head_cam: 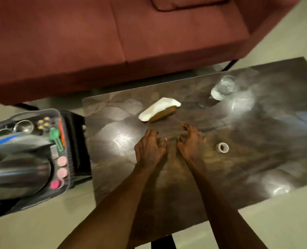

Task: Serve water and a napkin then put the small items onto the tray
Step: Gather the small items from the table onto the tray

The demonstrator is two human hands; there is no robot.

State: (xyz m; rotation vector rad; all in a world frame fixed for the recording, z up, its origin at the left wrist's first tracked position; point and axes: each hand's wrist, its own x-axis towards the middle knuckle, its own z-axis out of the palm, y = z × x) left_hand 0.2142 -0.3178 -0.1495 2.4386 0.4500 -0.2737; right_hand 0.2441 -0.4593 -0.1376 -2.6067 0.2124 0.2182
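From the head camera, a dark glossy coffee table (256,141) serves as the landmark. Both hands hover over its middle, close together but apart. The left hand (150,150) has its fingers curled downward like a claw, and the right hand (191,142) matches it, fingers bent toward the tabletop; whether either pinches some small item I cannot tell, as the frame is blurred there. Just right of the right hand a small roll of tape (222,147) lies flat on the table. Beyond the hands, toward the table's far edge, a white napkin (158,108) rests on a brown holder. At the table's far right part stands a clear glass of water (223,87). Left of the table, on a dark stool, sits a grey tray (66,186) carrying a steel kettle (19,168), steel bowls, a green clip (56,140) and pink round pieces (62,167). Behind the table stands a red sofa (95,42).
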